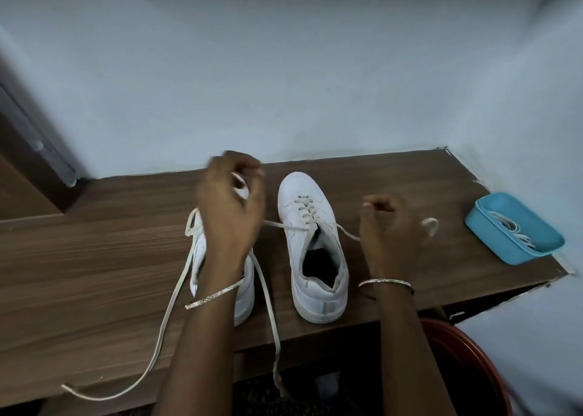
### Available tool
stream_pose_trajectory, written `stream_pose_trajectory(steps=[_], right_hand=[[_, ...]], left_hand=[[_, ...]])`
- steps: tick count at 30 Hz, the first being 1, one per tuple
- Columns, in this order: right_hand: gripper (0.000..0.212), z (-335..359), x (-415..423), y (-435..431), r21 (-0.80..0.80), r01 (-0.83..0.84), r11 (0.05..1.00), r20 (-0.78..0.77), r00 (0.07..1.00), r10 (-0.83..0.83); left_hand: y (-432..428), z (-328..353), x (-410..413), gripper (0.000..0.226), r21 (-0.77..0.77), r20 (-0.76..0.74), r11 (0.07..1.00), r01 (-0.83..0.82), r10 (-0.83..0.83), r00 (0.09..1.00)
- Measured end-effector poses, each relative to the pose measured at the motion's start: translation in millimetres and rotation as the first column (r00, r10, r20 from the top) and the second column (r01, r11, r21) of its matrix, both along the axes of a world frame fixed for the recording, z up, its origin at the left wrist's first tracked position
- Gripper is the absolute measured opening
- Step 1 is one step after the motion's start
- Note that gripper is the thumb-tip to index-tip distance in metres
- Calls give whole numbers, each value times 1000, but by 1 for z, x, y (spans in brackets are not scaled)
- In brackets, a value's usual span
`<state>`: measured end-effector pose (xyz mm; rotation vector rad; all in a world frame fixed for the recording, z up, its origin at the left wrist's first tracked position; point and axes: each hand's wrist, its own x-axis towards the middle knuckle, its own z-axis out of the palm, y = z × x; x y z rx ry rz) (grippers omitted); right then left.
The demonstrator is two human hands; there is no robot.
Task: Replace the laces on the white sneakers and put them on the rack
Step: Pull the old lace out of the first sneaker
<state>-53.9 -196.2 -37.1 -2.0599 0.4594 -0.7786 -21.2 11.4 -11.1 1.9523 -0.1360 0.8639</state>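
Over the left sneaker, left hand [232,207]: fingers [252,166] curled shut around a loop of loose lace [172,302]
Right hand [391,229]: fingers closed, pinching the right sneaker's lace end [430,226]
Sneakers: two, white, side by side on the wooden surface [79,258]
Heading: long axes run toes to wall, heels toward the person
Left sneaker [244,302]: mostly hidden by the forearm
Right sneaker [310,242]: laced
Blue tray [492,226]: one, far right, laces inside
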Motion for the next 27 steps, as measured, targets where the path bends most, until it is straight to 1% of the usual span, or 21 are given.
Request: stream_pose_trajectory(steps=[1,2,3,4,5,6,9,10,12,13,15,17,19,21,22,24,26,27], right_hand=[[9,1,0,7,7,-108,994,-25,994,108],[10,1,0,11,15,-200,980,-72,977,201],[12,-1,0,14,-1,-269,963,-122,956,267],[15,-2,-2,13,-40,-317,948,-181,935,305],[15,-3,-2,11,-76,-352,933,-232,916,326],[13,-2,-4,10,-93,-381,920,-263,901,346],[9,-2,-5,2,-22,-466,884,-260,857,445],[8,-5,-4,-2,13,-481,877,-252,847,468],[6,-11,0,-8,81,-479,874,-224,845,485],[6,-15,1,-11,93,-463,882,-219,854,472],[9,-19,2,-13,87,-412,907,-217,881,421],[8,-22,4,-15,40,-344,938,-171,922,346],[3,-22,3,-13,-20,-242,970,-120,964,238],[2,-17,2,-10,-33,-184,982,-80,980,181],[3,-14,1,-8,-23,-206,978,-62,977,204],[8,-10,-2,-5,-22,-327,945,-71,943,325],[14,-9,-5,0,-47,-440,897,-154,890,429],[16,-9,-7,2,-59,-463,884,-185,875,446]], left_hand=[[-6,-2,0,8,67,-98,983,172,-165,981],[-10,-6,0,6,176,-207,940,292,-254,945],[-15,-10,-1,8,282,-298,886,367,-283,912],[-17,-15,-2,16,358,-365,837,414,-283,887],[-17,-18,-1,23,395,-422,801,450,-277,863],[-17,-20,-1,28,404,-464,782,475,-272,843],[-13,-19,0,35,392,-530,773,498,-253,809],[-13,-17,-1,34,357,-555,777,519,-270,787],[-10,-16,0,24,288,-593,783,551,-306,745],[-9,-17,2,18,285,-598,783,552,-306,741],[-7,-19,4,11,311,-561,796,519,-287,777],[-6,-21,4,9,319,-465,834,449,-276,841],[-10,-21,4,10,333,-362,859,388,-263,894],[-15,-22,4,13,355,-333,853,382,-266,905],[-18,-23,5,13,368,-345,842,395,-271,899],[-22,-26,5,10,382,-387,824,419,-269,882],[-23,-26,5,10,402,-383,821,404,-250,889],[-23,-26,5,10,415,-374,820,394,-241,896]])
